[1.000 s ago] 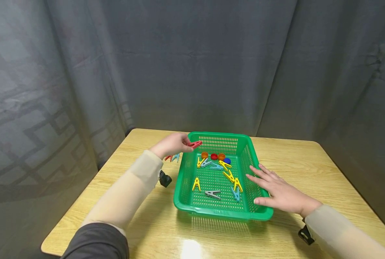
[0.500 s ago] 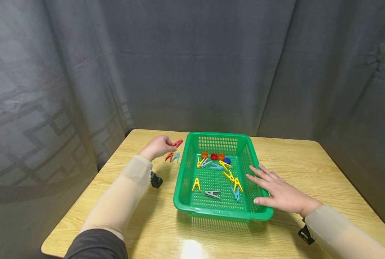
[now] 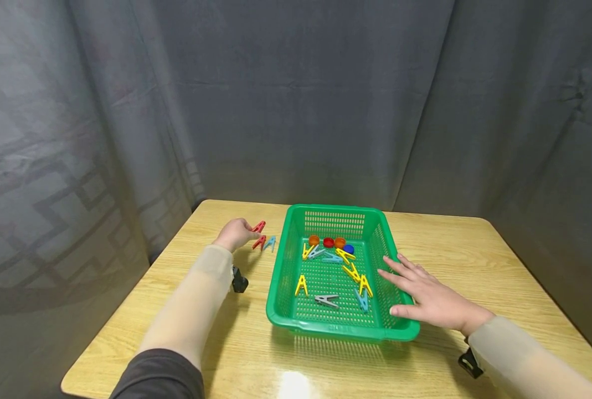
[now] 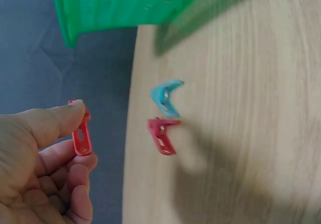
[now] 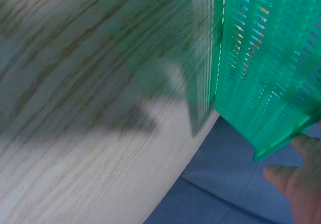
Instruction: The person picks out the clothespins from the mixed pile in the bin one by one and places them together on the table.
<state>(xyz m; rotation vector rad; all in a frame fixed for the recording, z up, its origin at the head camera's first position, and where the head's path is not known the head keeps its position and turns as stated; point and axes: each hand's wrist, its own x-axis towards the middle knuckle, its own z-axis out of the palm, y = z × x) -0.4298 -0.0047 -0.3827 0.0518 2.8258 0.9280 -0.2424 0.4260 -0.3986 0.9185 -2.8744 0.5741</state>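
Left of the green basket (image 3: 343,332), my left hand (image 3: 236,234) pinches a red clothespin (image 4: 82,136) between thumb and fingers, above the table. Close by on the wood lie a second red clothespin (image 4: 161,135) and a light blue clothespin (image 4: 166,98). My right hand (image 3: 432,296) rests over the basket's right rim with its fingers spread straight and holds nothing. Inside the basket are several yellow clothespins (image 3: 301,285), some light blue ones such as the blue clothespin (image 3: 362,300), and a grey clothespin (image 3: 327,300).
At the basket's far end sit two orange caps (image 3: 314,240), a red cap (image 3: 328,243) and a blue cap (image 3: 348,249). The basket stands on a wooden table (image 3: 455,249). Grey curtains (image 3: 296,100) hang behind and at both sides.
My left hand has moved left from over the basket's far left corner to the table beside it, carrying the red clothespin, then dropped lower near the other two clothespins. The right hand stays put.
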